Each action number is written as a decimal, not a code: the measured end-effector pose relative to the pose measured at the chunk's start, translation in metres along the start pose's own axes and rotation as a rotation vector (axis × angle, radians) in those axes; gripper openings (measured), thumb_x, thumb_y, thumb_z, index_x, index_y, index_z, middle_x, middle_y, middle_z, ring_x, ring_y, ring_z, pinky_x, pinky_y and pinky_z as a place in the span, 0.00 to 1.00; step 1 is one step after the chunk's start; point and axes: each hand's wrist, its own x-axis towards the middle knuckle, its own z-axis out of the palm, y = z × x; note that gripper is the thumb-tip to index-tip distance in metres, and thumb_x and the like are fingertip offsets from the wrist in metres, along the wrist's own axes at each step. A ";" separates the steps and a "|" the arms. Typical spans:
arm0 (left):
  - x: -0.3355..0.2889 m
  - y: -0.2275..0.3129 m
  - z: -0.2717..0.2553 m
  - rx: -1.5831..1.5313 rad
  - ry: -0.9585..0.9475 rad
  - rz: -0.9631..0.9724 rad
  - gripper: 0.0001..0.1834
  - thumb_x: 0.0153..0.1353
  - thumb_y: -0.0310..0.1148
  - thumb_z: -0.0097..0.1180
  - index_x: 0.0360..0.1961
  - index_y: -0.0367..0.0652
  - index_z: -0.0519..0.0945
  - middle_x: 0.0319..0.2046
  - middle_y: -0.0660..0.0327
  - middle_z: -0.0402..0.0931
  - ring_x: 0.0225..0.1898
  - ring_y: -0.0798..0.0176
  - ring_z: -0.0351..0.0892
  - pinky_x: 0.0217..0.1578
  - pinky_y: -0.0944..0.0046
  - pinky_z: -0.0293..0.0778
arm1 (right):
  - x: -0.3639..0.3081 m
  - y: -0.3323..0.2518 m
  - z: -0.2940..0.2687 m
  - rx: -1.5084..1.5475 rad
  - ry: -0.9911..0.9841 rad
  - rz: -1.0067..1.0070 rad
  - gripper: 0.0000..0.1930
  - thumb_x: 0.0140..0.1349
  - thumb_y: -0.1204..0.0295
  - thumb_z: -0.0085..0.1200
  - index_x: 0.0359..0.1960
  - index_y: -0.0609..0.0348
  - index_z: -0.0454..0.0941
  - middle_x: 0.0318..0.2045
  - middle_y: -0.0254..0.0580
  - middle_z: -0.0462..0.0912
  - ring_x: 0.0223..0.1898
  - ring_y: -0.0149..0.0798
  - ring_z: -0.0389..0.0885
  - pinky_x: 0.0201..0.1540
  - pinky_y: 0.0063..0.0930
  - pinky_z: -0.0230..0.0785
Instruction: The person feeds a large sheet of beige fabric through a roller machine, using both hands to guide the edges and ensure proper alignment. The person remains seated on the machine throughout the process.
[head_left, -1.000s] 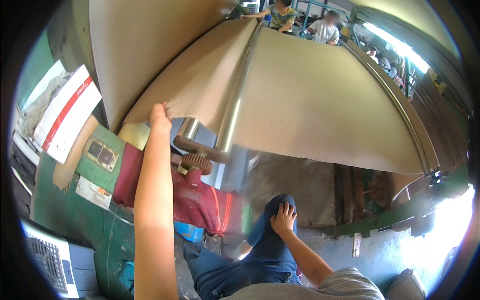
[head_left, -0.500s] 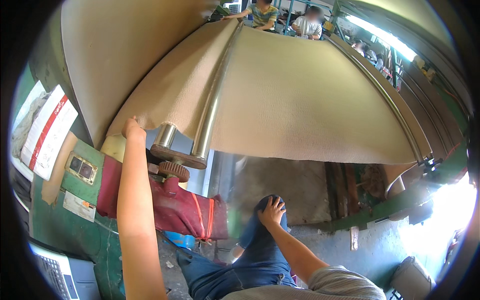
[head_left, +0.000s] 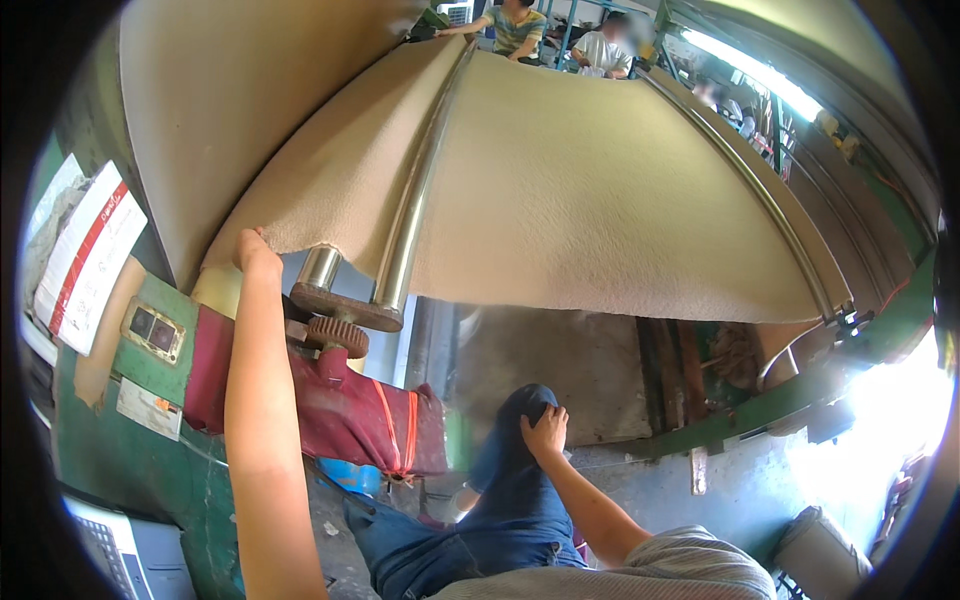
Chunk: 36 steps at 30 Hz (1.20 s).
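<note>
A wide beige sheet of material runs over metal rollers of a big machine in front of me. My left hand is raised and grips the near left corner edge of the sheet, next to a brown gear wheel. My right hand rests flat on my raised knee in blue jeans, fingers spread, holding nothing.
The green machine frame with a small switch box and a red cover stands at the left. Two people work at the far end of the sheet. A grey concrete floor lies below at the right.
The view has swung left and down; my left hand stays at the sheet's corner edge. My right hand remains on my knee.
</note>
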 end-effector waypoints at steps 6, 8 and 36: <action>-0.018 0.012 -0.007 0.054 0.177 0.037 0.12 0.50 0.28 0.45 0.32 0.30 0.74 0.31 0.52 0.75 0.31 0.58 0.76 0.31 0.60 0.72 | -0.002 0.007 0.000 0.019 0.020 0.005 0.29 0.46 0.56 0.57 0.41 0.71 0.68 0.39 0.57 0.68 0.46 0.53 0.66 0.51 0.39 0.60; -0.009 0.011 -0.007 0.036 0.201 0.029 0.11 0.50 0.27 0.45 0.32 0.32 0.75 0.33 0.54 0.75 0.32 0.58 0.75 0.31 0.60 0.71 | -0.002 0.006 0.000 -0.001 0.039 -0.024 0.28 0.46 0.56 0.57 0.40 0.70 0.69 0.38 0.56 0.69 0.45 0.52 0.66 0.50 0.39 0.61; 0.024 0.003 -0.008 -0.042 0.174 0.054 0.08 0.50 0.22 0.44 0.32 0.28 0.71 0.32 0.57 0.76 0.33 0.62 0.76 0.36 0.62 0.73 | 0.010 0.011 0.010 -0.014 0.111 -0.125 0.22 0.47 0.59 0.56 0.34 0.66 0.68 0.36 0.55 0.67 0.42 0.53 0.67 0.45 0.42 0.62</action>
